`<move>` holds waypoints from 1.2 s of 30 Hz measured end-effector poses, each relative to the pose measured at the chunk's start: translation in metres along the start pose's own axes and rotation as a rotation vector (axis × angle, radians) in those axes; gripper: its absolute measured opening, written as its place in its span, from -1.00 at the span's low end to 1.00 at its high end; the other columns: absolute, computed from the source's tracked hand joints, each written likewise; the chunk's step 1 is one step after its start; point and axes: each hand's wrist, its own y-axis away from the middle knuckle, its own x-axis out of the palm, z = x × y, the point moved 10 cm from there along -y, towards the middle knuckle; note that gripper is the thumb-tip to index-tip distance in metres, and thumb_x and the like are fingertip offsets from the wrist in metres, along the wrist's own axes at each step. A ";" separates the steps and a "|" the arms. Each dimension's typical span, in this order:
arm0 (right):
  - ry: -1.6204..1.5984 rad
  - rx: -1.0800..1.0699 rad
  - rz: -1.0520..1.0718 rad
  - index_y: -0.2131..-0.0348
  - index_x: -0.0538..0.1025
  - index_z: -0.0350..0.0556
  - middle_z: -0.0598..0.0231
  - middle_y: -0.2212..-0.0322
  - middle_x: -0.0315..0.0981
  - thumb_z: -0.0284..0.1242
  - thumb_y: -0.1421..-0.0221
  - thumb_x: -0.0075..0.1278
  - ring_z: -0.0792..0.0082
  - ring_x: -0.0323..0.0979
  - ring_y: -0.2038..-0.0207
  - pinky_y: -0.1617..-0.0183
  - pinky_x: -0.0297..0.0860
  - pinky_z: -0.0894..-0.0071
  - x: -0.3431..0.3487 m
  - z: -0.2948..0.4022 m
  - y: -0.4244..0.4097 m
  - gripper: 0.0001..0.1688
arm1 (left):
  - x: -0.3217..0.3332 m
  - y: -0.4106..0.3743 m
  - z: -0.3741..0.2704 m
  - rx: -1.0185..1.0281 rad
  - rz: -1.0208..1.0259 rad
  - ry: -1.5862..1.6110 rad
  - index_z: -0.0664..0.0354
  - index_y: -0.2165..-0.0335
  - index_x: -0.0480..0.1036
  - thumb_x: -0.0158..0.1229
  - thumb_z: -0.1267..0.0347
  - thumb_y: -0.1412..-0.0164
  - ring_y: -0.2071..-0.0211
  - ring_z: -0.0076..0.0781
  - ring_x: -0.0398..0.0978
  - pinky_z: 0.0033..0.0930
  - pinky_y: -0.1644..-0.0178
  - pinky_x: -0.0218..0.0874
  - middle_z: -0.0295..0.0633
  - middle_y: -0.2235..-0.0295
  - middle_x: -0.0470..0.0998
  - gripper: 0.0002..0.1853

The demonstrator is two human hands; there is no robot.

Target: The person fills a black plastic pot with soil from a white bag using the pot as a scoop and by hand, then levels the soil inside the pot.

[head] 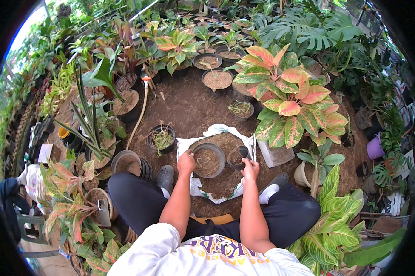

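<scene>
A white sack [197, 186] with its rim rolled open stands between my feet and holds brown potting soil [224, 186]. A dark plastic pot [208, 160] with some soil in it rests on that soil. My left hand [186, 162] is at the left rim of the pot, its fingers curled against the edge. On the sack's right side, my right hand [250, 169] is closed around the handle end of a dark scoop [235, 156], whose bowl lies over the soil and appears to hold some.
Small pots with trailing plants [162, 139] [241, 109] stand beyond the sack. Stacked empty pots [126, 164] are by my left knee. A hose [140, 117] runs along the ground at left. A clear container [275, 153] and a large red-green aglaonema [293, 100] are at right.
</scene>
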 end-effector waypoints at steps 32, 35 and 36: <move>0.509 -0.659 0.156 0.11 0.45 -0.08 -0.05 0.01 0.25 -0.38 0.20 0.40 -0.05 0.24 -0.10 -0.23 0.19 0.06 0.098 0.084 0.089 -0.36 | 0.042 0.092 -0.012 0.213 0.004 -0.058 -0.05 -0.31 0.24 0.21 0.23 -0.23 -0.36 0.36 -0.16 0.21 -0.35 -0.08 0.38 -0.38 -0.32 -0.30; 0.533 -0.730 0.247 0.11 0.44 -0.09 -0.04 0.02 0.25 -0.40 0.21 0.40 -0.05 0.25 -0.11 -0.23 0.21 0.05 0.111 0.088 0.103 -0.36 | 0.042 0.098 -0.012 0.220 -0.001 -0.069 -0.10 -0.31 0.25 0.26 0.22 -0.20 -0.36 0.37 -0.15 0.20 -0.34 -0.04 0.37 -0.38 -0.34 -0.28; 0.539 -0.768 0.247 0.11 0.44 -0.09 -0.03 0.02 0.25 -0.41 0.21 0.40 -0.04 0.25 -0.11 -0.23 0.21 0.04 0.111 0.089 0.105 -0.36 | 0.043 0.101 -0.014 0.222 0.002 -0.070 -0.12 -0.31 0.25 0.27 0.22 -0.19 -0.36 0.38 -0.15 0.20 -0.34 -0.03 0.35 -0.39 -0.35 -0.27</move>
